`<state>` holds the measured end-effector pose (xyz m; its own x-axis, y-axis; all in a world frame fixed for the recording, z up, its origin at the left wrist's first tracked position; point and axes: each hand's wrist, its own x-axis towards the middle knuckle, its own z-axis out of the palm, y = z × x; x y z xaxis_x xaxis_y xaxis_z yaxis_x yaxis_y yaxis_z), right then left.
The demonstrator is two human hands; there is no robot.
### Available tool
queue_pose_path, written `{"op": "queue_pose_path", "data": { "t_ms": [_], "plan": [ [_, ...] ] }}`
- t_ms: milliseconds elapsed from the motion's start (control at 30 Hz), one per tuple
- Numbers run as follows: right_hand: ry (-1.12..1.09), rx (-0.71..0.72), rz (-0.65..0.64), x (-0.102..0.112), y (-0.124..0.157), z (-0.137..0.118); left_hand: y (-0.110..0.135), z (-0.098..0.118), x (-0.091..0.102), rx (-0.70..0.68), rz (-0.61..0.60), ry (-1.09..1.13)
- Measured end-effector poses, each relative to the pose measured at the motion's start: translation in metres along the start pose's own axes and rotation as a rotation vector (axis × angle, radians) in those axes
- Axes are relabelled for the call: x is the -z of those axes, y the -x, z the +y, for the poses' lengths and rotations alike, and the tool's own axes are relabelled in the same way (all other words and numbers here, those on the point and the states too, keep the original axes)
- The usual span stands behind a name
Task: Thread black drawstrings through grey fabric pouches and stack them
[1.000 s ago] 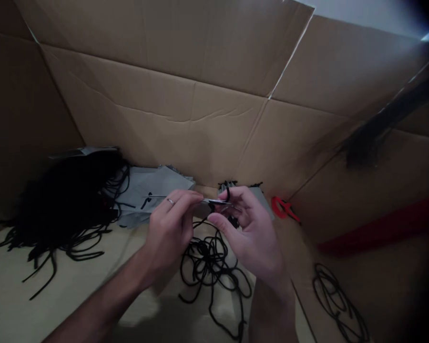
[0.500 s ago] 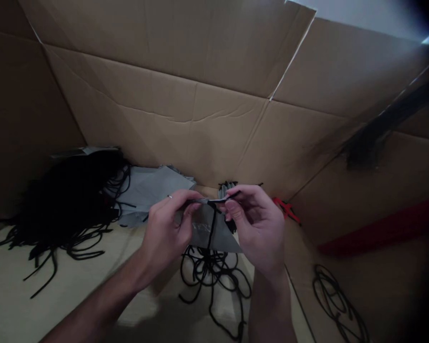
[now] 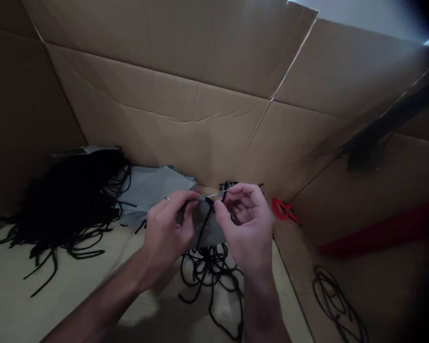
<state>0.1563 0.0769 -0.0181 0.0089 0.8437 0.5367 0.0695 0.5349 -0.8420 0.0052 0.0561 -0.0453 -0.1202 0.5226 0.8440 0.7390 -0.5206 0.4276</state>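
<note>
A grey flat piece that looks like a bag, dark and partly hidden by my hands, hangs between them with its top edge toward me. My left hand, with a ring on one finger, pinches the left end of that edge between thumb and fingers. A black cord passes at the edge and dangles down the front. My right hand is closed around the cord's upper part at the right of the edge, fingers curled; the exact grip is partly hidden. Below lies a loose tangle of black cords.
A big heap of black cords lies left, beside a stack of grey flat pieces. Red-handled scissors rest at right. A coiled black cord lies lower right. Cardboard walls rise behind and beside the work surface.
My right hand has shifted slightly left, its thumb now lower and nearer the cord at the edge. The hanging cord leans further left. My left hand has barely moved.
</note>
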Motion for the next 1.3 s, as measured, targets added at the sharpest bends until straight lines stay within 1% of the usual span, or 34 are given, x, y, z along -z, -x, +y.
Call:
{"op": "queue_pose_path", "data": {
  "t_ms": [100,200,300,400,533,633,833,967,1033,1100,1167,1300],
  "plan": [
    [0.051,0.091,-0.042,0.003,0.002,-0.001,-0.001,0.0,0.0,0.016,-0.011,0.007],
    [0.126,0.191,-0.101,0.012,0.003,-0.003,-0.001,-0.001,0.002,0.045,-0.02,0.025],
    [0.23,0.275,-0.184,0.02,0.001,-0.005,-0.001,-0.002,0.003,0.065,-0.028,0.039],
    [0.334,0.369,-0.264,0.023,-0.003,-0.007,-0.001,-0.002,0.003,0.061,-0.028,0.031],
    [0.432,0.475,-0.235,0.022,-0.005,-0.006,0.0,-0.001,0.002,0.046,-0.04,0.024],
    [0.456,0.483,-0.182,0.021,-0.005,-0.005,0.0,0.0,0.002,0.034,-0.05,0.026],
    [0.496,0.435,-0.107,0.019,-0.006,-0.001,0.0,0.0,0.0,0.001,-0.056,0.049],
    [0.437,0.337,-0.094,0.018,-0.005,0.002,-0.001,0.001,0.0,-0.003,-0.064,0.039],
    [0.401,0.269,-0.086,0.019,-0.005,0.002,-0.001,0.0,-0.001,-0.011,-0.066,0.025],
    [0.399,0.233,-0.092,0.021,-0.005,0.002,-0.001,-0.002,-0.001,-0.024,-0.064,0.01],
    [0.441,0.255,-0.113,0.025,-0.006,0.0,-0.001,-0.004,-0.002,-0.034,-0.068,0.006],
    [0.503,0.357,-0.185,0.034,-0.009,-0.005,-0.002,-0.005,-0.002,-0.045,-0.075,0.012]
  ]
}}
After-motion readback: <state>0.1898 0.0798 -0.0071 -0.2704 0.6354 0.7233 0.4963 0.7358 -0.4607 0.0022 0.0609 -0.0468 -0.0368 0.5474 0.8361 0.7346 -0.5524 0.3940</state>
